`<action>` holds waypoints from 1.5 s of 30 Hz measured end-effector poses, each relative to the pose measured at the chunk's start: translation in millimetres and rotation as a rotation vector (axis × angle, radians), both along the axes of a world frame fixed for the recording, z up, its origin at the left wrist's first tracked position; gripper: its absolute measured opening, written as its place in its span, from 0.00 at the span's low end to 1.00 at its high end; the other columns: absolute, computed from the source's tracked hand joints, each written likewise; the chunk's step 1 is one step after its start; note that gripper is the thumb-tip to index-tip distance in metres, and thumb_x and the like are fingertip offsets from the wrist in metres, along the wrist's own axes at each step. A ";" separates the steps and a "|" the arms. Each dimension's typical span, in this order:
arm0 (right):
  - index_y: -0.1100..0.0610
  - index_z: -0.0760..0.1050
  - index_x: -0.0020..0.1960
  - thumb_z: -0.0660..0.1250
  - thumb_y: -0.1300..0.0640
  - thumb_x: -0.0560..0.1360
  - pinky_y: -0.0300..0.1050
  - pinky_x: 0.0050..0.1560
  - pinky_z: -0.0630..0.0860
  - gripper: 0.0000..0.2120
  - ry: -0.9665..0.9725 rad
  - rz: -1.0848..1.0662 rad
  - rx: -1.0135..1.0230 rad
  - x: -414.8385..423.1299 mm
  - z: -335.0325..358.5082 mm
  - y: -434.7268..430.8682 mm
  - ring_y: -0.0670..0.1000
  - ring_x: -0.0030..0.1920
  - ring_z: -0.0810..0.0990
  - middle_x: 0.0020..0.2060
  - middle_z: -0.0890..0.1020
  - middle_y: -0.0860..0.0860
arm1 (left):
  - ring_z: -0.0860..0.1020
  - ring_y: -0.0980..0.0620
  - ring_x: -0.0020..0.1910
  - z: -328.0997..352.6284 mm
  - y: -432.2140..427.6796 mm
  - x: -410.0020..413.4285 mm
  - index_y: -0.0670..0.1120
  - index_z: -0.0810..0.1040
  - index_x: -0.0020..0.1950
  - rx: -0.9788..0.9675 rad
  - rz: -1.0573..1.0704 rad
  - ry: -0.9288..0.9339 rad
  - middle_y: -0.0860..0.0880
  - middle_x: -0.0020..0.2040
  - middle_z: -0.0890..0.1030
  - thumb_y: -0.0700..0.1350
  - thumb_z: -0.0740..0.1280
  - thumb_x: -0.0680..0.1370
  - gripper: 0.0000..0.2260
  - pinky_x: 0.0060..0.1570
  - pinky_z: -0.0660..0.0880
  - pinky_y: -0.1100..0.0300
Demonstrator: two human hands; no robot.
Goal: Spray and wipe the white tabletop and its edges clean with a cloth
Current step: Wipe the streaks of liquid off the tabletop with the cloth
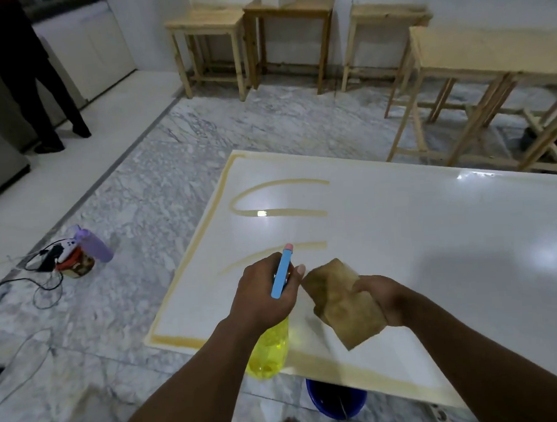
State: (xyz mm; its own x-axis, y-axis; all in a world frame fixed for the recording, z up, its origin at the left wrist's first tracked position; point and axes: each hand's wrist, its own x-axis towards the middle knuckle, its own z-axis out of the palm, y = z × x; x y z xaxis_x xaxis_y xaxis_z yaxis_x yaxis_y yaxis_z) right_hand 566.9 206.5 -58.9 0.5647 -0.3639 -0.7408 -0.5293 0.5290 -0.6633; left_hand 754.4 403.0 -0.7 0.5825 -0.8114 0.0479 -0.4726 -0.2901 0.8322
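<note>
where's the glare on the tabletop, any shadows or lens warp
Head view: small hot spot on the tabletop, right on the upper brown streak, a glare streak near the far edge and a broad sheen at right; soft shadow right of the cloth; wide-angle warp leans the far stools; room dim.

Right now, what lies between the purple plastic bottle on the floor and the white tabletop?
Only bare grey-veined marble floor separates the purple plastic bottle from the white tabletop, as the head view shows.
</note>
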 end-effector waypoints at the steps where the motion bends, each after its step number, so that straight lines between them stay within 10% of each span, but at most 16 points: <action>1: 0.62 0.77 0.62 0.64 0.59 0.77 0.56 0.46 0.81 0.15 0.010 0.007 0.046 6.6 0.9 -7.3 0.64 0.52 0.84 0.55 0.83 0.64 | 0.82 0.43 0.34 -0.7 -4.7 4.6 0.51 0.74 0.41 -0.001 -0.006 0.004 0.49 0.32 0.78 0.61 0.68 0.80 0.16 0.38 0.84 0.40; 8: 0.63 0.81 0.55 0.74 0.55 0.57 0.62 0.52 0.81 0.27 0.188 0.259 -0.341 106.0 4.0 -119.5 0.64 0.53 0.83 0.53 0.83 0.63 | 0.81 0.41 0.33 -6.7 -68.6 62.7 0.51 0.72 0.40 0.029 -0.050 0.024 0.48 0.31 0.76 0.61 0.69 0.79 0.17 0.39 0.84 0.40; 11: 0.65 0.81 0.49 0.70 0.60 0.65 0.44 0.38 0.75 0.13 0.236 0.426 -0.682 162.9 21.3 -179.6 0.54 0.39 0.80 0.42 0.81 0.58 | 0.80 0.41 0.32 -8.7 -111.1 96.8 0.50 0.72 0.40 0.040 -0.070 0.014 0.49 0.30 0.75 0.60 0.69 0.80 0.17 0.39 0.84 0.40; 15: 0.58 0.80 0.46 0.65 0.62 0.73 0.44 0.38 0.70 0.05 0.303 0.444 -1.017 223.8 36.1 -254.8 0.55 0.41 0.78 0.42 0.81 0.55 | 0.80 0.41 0.31 -6.3 -156.8 129.3 0.50 0.71 0.41 0.010 -0.090 -0.002 0.45 0.33 0.77 0.60 0.69 0.80 0.17 0.37 0.83 0.40; 23: 0.50 0.76 0.56 0.60 0.66 0.70 0.49 0.49 0.73 0.19 0.405 0.617 -1.184 290.6 -33.5 -324.6 0.57 0.50 0.76 0.55 0.80 0.55 | 0.83 0.43 0.32 -20.8 -205.0 171.6 0.49 0.74 0.42 0.028 -0.101 0.007 0.46 0.36 0.81 0.61 0.67 0.81 0.17 0.39 0.81 0.41; 31: 0.47 0.66 0.74 0.57 0.60 0.79 0.75 0.70 0.54 0.24 0.628 0.711 -1.432 276.4 -92.3 -285.0 0.55 0.76 0.62 0.77 0.64 0.52 | 0.82 0.43 0.32 -39.0 -197.5 179.6 0.48 0.76 0.43 0.084 -0.119 0.041 0.46 0.35 0.80 0.62 0.67 0.81 0.17 0.37 0.82 0.41; 37: 0.52 0.77 0.62 0.58 0.61 0.73 0.68 0.59 0.66 0.20 0.546 0.699 -1.570 225.0 -99.3 -203.3 0.58 0.64 0.78 0.65 0.79 0.55 | 0.83 0.43 0.31 -32.6 -164.2 166.4 0.49 0.75 0.42 0.074 -0.124 0.029 0.46 0.33 0.79 0.62 0.67 0.80 0.17 0.36 0.81 0.41; 41: 0.52 0.73 0.70 0.62 0.68 0.74 0.56 0.65 0.58 0.27 0.511 0.623 -1.554 192.9 -96.4 -119.7 0.59 0.72 0.71 0.72 0.73 0.54 | 0.83 0.44 0.31 -31.2 -125.6 154.8 0.50 0.74 0.42 0.066 -0.095 0.019 0.47 0.33 0.79 0.61 0.68 0.80 0.16 0.38 0.81 0.41; 45: 0.54 0.70 0.73 0.66 0.72 0.70 0.61 0.67 0.71 0.33 0.478 0.647 -1.475 155.8 -111.5 -41.5 0.61 0.73 0.70 0.73 0.71 0.57 | 0.82 0.43 0.31 -26.6 -70.7 137.6 0.48 0.73 0.42 0.045 -0.084 -0.012 0.46 0.33 0.80 0.61 0.67 0.79 0.17 0.39 0.81 0.41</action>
State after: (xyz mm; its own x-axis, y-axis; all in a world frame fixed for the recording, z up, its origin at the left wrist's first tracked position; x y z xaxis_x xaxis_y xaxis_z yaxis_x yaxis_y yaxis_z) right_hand 722.7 165.1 -170.4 0.7292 -0.6700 -0.1388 -0.6829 -0.7255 -0.0859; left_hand 891.9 332.3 -27.4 0.5116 -0.8591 0.0167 -0.5070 -0.2861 0.8131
